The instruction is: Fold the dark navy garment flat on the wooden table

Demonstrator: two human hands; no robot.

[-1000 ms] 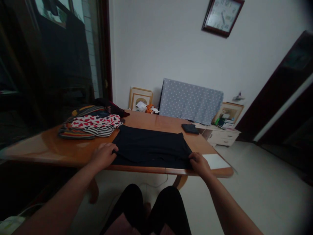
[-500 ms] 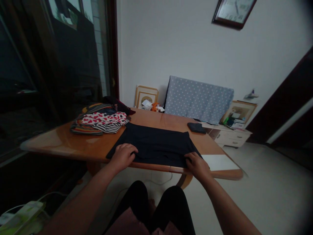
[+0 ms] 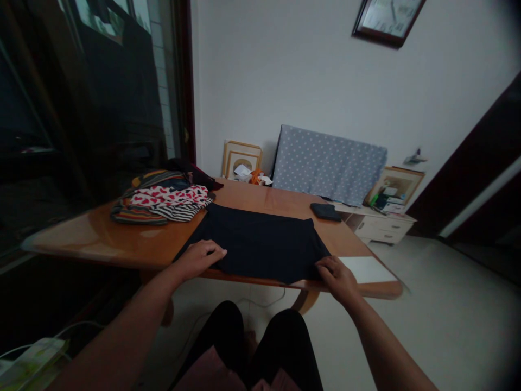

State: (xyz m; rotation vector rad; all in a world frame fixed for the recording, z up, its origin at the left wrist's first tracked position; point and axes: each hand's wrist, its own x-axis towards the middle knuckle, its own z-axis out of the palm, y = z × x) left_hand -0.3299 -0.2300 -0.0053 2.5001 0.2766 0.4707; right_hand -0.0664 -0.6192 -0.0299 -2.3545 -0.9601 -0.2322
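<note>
A dark navy garment (image 3: 260, 244) lies spread across the wooden table in front of me; I cannot tell what kind of garment it is. Its near edge reaches the table's front edge and dips slightly over it. At the near left part of the cloth, my left hand (image 3: 198, 258) is closed, with thumb and fingers pinched together on the fabric. My right hand (image 3: 338, 276) pinches the near right corner between thumb and fingers. Between the two hands the cloth lies fairly flat.
Patterned clothes (image 3: 169, 201) form a pile on the table's left. A small folded dark cloth (image 3: 325, 212) rests at the far right, and a white sheet (image 3: 366, 270) near the right end. Behind stand a dotted grey cover (image 3: 329, 165) and a white cabinet (image 3: 382, 228).
My hands have moved slightly apart, the right one outward to the right. Wrinkles along the garment's near side have smoothed out, and its near edge has come further toward me.
</note>
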